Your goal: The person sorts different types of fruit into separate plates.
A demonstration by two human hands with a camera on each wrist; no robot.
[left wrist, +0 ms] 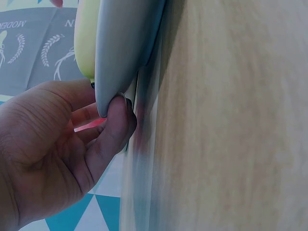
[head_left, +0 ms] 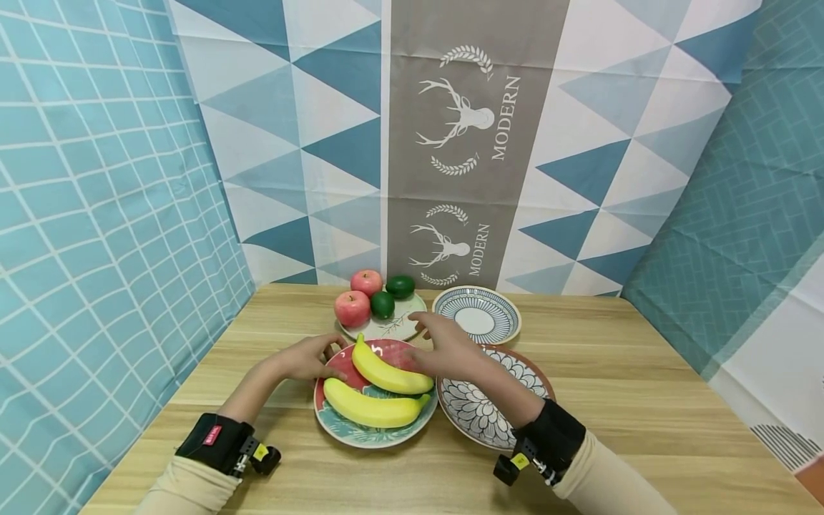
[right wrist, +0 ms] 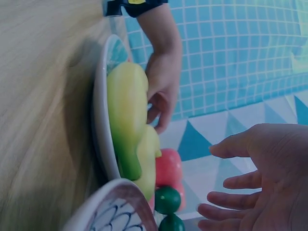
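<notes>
Two yellow bananas, the farther one (head_left: 393, 378) and the nearer one (head_left: 372, 410), lie on a red and teal plate (head_left: 370, 438) in the head view. My left hand (head_left: 309, 359) grips that plate's left rim. In the left wrist view, its thumb is over the edge and its curled fingers are under the plate's pale underside (left wrist: 127, 38). On the other side, my right hand (head_left: 450, 350) hovers above the plate's right part, near the farther banana. Its fingers (right wrist: 236, 198) are spread and hold nothing in the right wrist view.
Behind is a pale plate (head_left: 402, 323) with two red apples (head_left: 352, 309) and two dark green fruits (head_left: 383, 305). A blue-patterned white plate (head_left: 476, 322) sits to its right. Below my right forearm is a brown-rimmed flower-patterned plate (head_left: 470, 411). Cloth backdrops border the wooden table (head_left: 611, 400).
</notes>
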